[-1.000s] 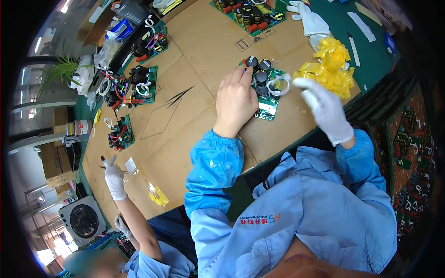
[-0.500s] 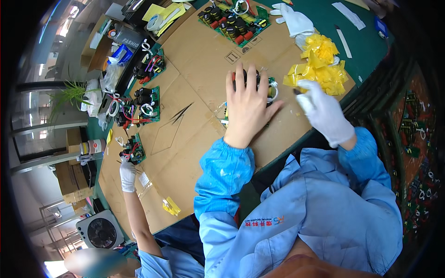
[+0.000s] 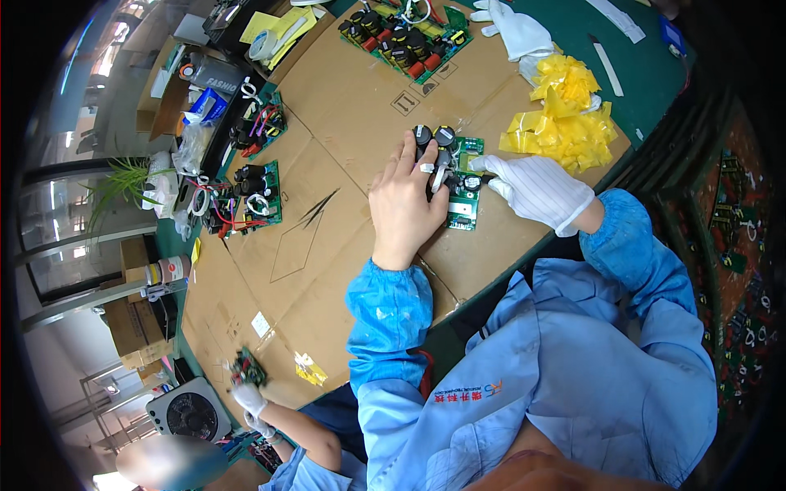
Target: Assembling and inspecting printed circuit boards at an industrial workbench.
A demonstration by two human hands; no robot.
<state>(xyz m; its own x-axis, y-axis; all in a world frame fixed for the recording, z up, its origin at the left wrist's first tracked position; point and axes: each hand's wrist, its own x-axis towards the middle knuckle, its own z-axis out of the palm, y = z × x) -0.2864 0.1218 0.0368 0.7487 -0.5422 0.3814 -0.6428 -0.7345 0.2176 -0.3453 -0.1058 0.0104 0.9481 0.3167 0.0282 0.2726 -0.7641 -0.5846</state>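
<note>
A green circuit board (image 3: 463, 214) with several black cylindrical capacitors (image 3: 443, 137) and a white wire loop lies on the cardboard in front of me. My left hand (image 3: 407, 200), bare, grips the board's left side, its fingers over the capacitors and its thumb by the white part. From the right, my right hand (image 3: 542, 192) in a white glove reaches the board's right edge with fingers closed. A small dark tip shows at its fingertips; what it belongs to is hidden in the glove.
Crumpled yellow tape (image 3: 565, 131) and a white glove (image 3: 520, 34) lie beyond my right hand. A larger board (image 3: 405, 41) sits at the far edge, with a white-handled blade (image 3: 606, 69) to its right. At left are more boards (image 3: 250, 196), tweezers (image 3: 318, 209) and a co-worker's gloved hand (image 3: 248, 401).
My left hand has shifted left and curled round the capacitors, uncovering more of the board. My right hand has come left to the board's edge. The co-worker has drawn a small board nearer themselves.
</note>
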